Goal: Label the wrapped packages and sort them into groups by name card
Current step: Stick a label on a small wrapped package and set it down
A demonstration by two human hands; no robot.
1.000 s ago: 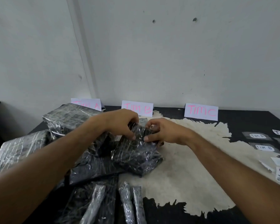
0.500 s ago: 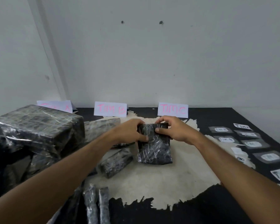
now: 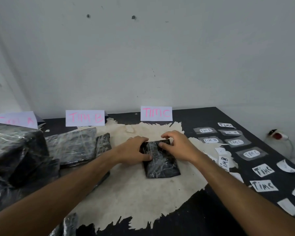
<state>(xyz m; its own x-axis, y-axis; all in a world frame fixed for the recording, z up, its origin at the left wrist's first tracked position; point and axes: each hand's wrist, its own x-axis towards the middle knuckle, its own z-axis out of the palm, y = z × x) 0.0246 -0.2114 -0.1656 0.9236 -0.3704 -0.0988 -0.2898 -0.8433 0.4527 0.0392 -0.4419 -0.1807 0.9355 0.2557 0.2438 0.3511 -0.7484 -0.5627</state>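
The left hand (image 3: 134, 150) holds the left edge of a small black package (image 3: 162, 164). Its fingers curl over the far edge and its thumb presses on top. The right hand (image 3: 177, 145) pinches the far right corner of the same package, with the fingers bent over it and the thumb on its top. Both hands are at the 12 o'clock end of the package, and the rest of it sticks out toward 6 o'clock.

The package is wrapped in shiny plastic and lies flat on a pale, worn patch (image 3: 134, 198) in the middle of a black table (image 3: 203, 218). Behind the table is a plain grey wall (image 3: 143, 65) with two small dark holes.

At 12 o'clock from the package, a white card (image 3: 156, 113) with pink letters reads TIM C and stands against the wall. At 10 o'clock stands the TIM B card (image 3: 85, 118). Further left is the TIM A card (image 3: 15, 119), partly hidden.

At 9 o'clock lies a pile of bigger black packages (image 3: 24, 150), well apart from the hands. At 7 o'clock, by the near edge, one more small wrapped bundle (image 3: 68, 225) peeks in.

At 3 o'clock, many small paper labels (image 3: 249, 153) are spread on the black table. Some read TIM A, TIM B or TIM C.
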